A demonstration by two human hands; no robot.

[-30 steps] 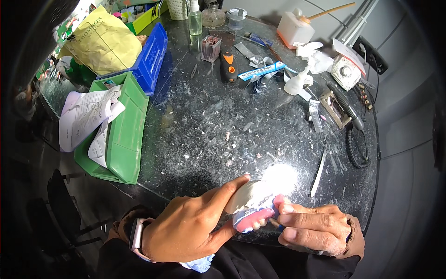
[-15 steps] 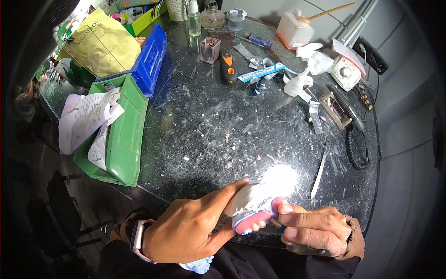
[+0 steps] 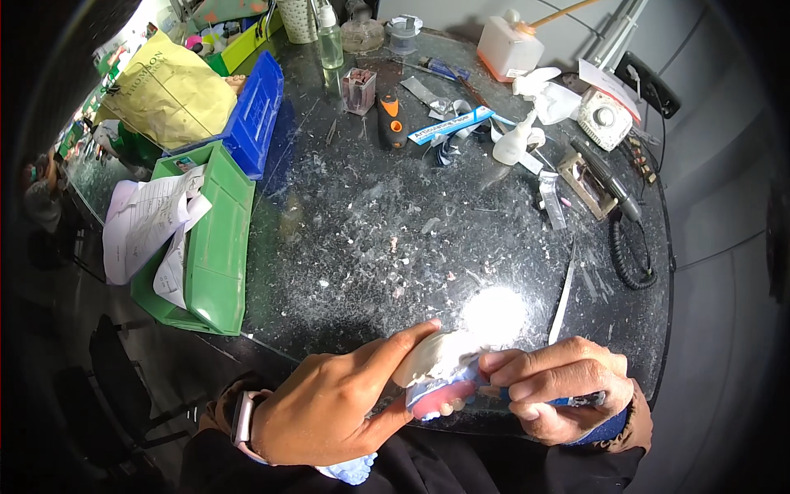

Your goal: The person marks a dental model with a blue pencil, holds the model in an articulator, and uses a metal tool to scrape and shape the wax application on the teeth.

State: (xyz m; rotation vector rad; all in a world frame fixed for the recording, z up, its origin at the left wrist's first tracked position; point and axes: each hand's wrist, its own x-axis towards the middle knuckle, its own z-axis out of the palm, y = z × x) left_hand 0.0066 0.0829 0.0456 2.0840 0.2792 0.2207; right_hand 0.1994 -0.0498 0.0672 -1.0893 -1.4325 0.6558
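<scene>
My left hand [image 3: 325, 407] is closed around a white and blue plaster dental cast [image 3: 448, 356], thumb and index finger on either side of it. On the cast's near side sits a pink denture base [image 3: 436, 402] with a few cream teeth [image 3: 452, 407] along its lower edge. A slim tool with a blue handle [image 3: 583, 401] is pinched in my right hand [image 3: 568, 387], just right of the cast. The tool's tip cannot be made out. Partly hidden under my left wrist is another blue cast piece [image 3: 354, 469].
Green [image 3: 220, 239] and blue [image 3: 259, 123] bins stand left, holding papers and a yellow bag. A thin white blade-like tool [image 3: 562, 300] lies right, near a black corded handpiece [image 3: 607, 177]. Farther back are a spray bottle [image 3: 330, 41], orange-black tool [image 3: 391, 123] and liquid container [image 3: 508, 53].
My right hand has turned and lifted slightly, so the blue tool handle now shows in it. My left hand keeps hold of the cast, nearly still. The whole view has shifted slightly.
</scene>
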